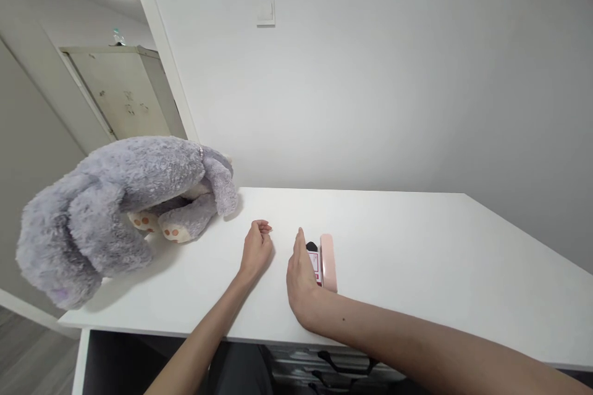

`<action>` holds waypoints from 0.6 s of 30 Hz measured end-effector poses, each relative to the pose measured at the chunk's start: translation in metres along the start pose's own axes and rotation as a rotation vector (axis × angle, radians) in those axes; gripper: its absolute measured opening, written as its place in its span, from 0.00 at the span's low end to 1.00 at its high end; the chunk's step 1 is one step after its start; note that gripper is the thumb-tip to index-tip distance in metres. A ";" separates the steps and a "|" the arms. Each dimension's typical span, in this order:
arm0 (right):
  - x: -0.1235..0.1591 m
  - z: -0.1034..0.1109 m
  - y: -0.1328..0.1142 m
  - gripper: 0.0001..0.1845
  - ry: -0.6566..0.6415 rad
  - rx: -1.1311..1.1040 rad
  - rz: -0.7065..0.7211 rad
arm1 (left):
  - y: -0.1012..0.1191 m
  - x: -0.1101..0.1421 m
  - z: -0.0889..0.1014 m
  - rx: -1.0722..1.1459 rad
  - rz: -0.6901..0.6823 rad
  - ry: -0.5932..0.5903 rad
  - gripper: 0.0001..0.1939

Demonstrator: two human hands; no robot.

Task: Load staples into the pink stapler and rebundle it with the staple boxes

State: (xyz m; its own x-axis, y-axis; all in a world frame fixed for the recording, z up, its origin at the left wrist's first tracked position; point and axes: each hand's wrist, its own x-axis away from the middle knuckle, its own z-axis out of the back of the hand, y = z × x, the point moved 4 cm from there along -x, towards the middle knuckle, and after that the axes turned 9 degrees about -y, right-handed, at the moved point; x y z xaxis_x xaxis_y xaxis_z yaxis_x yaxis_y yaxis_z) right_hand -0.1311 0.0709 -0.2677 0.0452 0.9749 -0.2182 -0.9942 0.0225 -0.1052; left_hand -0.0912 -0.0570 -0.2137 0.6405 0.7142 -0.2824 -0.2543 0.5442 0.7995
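So there's a big grey plush toy (152, 176) on the left of the white desk (417, 259). Right hand (302, 278), fingers pressed together, is edge-down against the labelled item (315, 264), with a pink case (328, 262) just right. Left hand (257, 250) rests nearer the plush, fingers loosely curled.
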 end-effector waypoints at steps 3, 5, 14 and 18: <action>0.005 0.000 0.010 0.29 0.045 -0.066 -0.019 | 0.000 0.000 0.000 -0.009 0.004 -0.002 0.12; 0.008 0.000 0.021 0.31 0.047 -0.098 -0.053 | 0.000 0.000 -0.001 -0.014 0.007 -0.003 0.12; 0.054 0.022 0.078 0.34 0.266 -0.180 -0.022 | -0.003 -0.002 -0.001 -0.046 0.020 0.011 0.12; 0.079 0.036 0.109 0.35 0.234 -0.343 -0.085 | -0.003 -0.003 -0.001 -0.049 0.010 0.015 0.12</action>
State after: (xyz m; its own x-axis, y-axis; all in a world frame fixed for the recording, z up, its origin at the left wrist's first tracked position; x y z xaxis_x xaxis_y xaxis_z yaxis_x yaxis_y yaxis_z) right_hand -0.2397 0.1583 -0.2617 0.1856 0.8951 -0.4054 -0.8978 -0.0132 -0.4401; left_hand -0.0927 -0.0600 -0.2158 0.6267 0.7263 -0.2824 -0.2965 0.5574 0.7755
